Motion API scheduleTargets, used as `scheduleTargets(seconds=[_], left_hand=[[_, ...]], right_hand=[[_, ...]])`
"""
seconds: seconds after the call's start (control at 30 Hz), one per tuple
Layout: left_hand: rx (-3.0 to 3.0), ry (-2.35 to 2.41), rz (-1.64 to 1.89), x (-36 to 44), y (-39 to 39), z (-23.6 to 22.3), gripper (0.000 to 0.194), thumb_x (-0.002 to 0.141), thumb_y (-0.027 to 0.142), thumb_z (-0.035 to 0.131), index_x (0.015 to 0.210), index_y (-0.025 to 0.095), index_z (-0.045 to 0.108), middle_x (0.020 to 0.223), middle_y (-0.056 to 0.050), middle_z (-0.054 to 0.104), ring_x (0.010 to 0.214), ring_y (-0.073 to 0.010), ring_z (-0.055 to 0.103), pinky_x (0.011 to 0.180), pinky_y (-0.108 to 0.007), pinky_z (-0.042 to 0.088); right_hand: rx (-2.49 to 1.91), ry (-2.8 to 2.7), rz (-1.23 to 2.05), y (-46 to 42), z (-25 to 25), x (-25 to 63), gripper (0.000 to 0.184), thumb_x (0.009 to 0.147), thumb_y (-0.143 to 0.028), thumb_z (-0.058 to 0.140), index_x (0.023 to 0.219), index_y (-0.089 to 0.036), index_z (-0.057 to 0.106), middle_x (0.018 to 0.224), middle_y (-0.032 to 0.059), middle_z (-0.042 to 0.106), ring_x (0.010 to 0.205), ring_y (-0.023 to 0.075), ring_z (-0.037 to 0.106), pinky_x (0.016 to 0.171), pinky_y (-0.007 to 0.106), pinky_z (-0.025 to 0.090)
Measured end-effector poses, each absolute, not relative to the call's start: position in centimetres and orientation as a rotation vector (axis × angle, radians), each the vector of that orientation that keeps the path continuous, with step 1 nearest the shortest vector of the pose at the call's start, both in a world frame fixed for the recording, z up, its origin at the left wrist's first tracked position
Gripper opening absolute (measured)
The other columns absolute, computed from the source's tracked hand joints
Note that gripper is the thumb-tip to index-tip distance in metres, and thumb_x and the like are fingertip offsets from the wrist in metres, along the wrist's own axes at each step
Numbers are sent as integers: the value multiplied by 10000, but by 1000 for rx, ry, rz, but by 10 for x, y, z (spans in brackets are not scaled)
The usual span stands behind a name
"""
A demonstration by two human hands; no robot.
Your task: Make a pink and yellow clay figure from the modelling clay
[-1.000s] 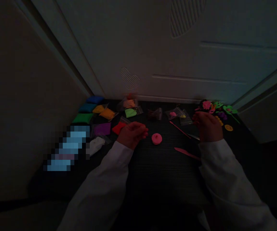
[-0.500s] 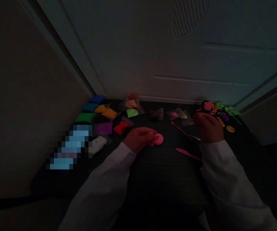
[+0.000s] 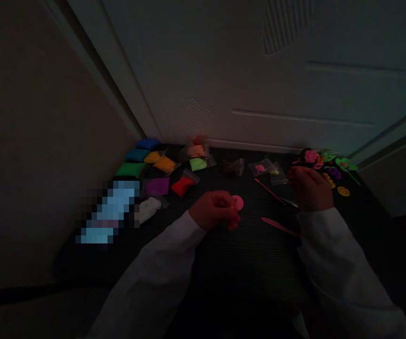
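Note:
My left hand (image 3: 215,211) is closed in a pinch just in front of a flat round pink clay piece (image 3: 238,202) on the dark table. A tiny orange-yellow speck shows by its fingertips, too small and dim to name. Farther right, my right hand (image 3: 310,188) is raised with thumb and fingers pressed together; whatever they hold, if anything, cannot be made out. Between the hands lie a thin pink stick-like tool (image 3: 269,190) and a pink clay knife (image 3: 278,226). A pale blade-like piece (image 3: 289,202) is near my right wrist.
Bags of coloured clay, such as green (image 3: 131,170), purple (image 3: 157,186) and red (image 3: 183,185), spread across the left and back. A pixelated bright rectangle (image 3: 113,207) lies at left. Several clay flowers (image 3: 310,156) and a yellow disc (image 3: 344,191) sit at right. A white panel (image 3: 259,84) stands behind.
My left hand has shifted slightly down and toward me relative to the pink disc, and its fingers have turned. My right hand keeps its pinch. The whole view has slid a little.

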State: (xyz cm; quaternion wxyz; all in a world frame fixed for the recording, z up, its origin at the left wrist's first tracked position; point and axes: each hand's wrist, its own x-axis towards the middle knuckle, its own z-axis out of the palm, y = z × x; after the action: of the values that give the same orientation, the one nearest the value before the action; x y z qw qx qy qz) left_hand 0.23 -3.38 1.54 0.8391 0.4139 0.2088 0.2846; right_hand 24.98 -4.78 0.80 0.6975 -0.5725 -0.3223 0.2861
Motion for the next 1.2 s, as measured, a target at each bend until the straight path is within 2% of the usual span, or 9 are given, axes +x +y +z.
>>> scheduleTargets(seconds=[0.23,0.33,0.43,0.53,0.6,0.8,0.93,1.03,1.2], left_hand=[[872,428,744,3,-31,13,292,451,213,795,553,136,532,456,29,598,347,-52,492,344,-143,376],[867,451,719,2,-32,14,235,480,180,783,599,132,586,513,1,639,391,-84,553,370,-164,427],[851,468,674,1,-33,15,191,555,182,747,708,134,643,640,-38,686,523,-135,637,422,-183,484],[811,470,663,1,-33,18,207,627,190,705,823,139,661,766,-57,701,666,-156,667,508,-191,523],[767,479,705,0,-31,19,238,632,177,702,861,125,659,771,-69,702,692,-161,668,538,-193,530],[707,533,894,-6,-21,18,201,561,180,748,708,129,621,596,-19,670,526,-122,634,449,-170,496],[683,561,962,-13,-16,20,202,588,153,721,602,142,521,648,-1,673,553,-111,637,433,-152,482],[666,574,986,-15,-15,20,210,620,134,692,613,156,484,689,13,671,582,-96,637,447,-138,480],[685,532,1053,-12,-15,19,306,525,118,747,583,161,450,596,62,616,522,-50,576,470,-126,462]], right_hand=[[-1282,-729,634,-47,6,251,165,626,-316,677,738,-199,649,665,-26,625,626,103,588,530,218,455],[-1281,-740,641,-47,6,250,165,629,-313,673,742,-196,646,670,-24,626,617,107,585,536,229,455],[-1282,-744,646,-48,7,250,176,624,-318,677,745,-195,645,669,-23,631,614,107,583,538,233,447],[-1291,-743,648,-47,7,250,184,617,-322,681,748,-197,648,681,-22,636,626,109,584,541,234,442],[-1299,-743,649,-47,7,250,187,614,-324,683,746,-196,649,693,-19,638,630,112,585,541,237,442],[-1303,-760,651,-45,4,252,185,613,-329,679,744,-202,647,698,-22,641,626,115,588,538,237,439],[-1297,-768,652,-45,4,252,182,604,-330,684,736,-210,647,697,-29,635,626,114,583,534,235,439],[-1296,-769,660,-46,4,252,170,606,-323,685,731,-214,651,684,-33,631,625,106,581,533,224,433],[-1304,-762,661,-45,3,252,179,597,-319,695,735,-213,653,679,-33,631,624,106,581,537,226,436]])
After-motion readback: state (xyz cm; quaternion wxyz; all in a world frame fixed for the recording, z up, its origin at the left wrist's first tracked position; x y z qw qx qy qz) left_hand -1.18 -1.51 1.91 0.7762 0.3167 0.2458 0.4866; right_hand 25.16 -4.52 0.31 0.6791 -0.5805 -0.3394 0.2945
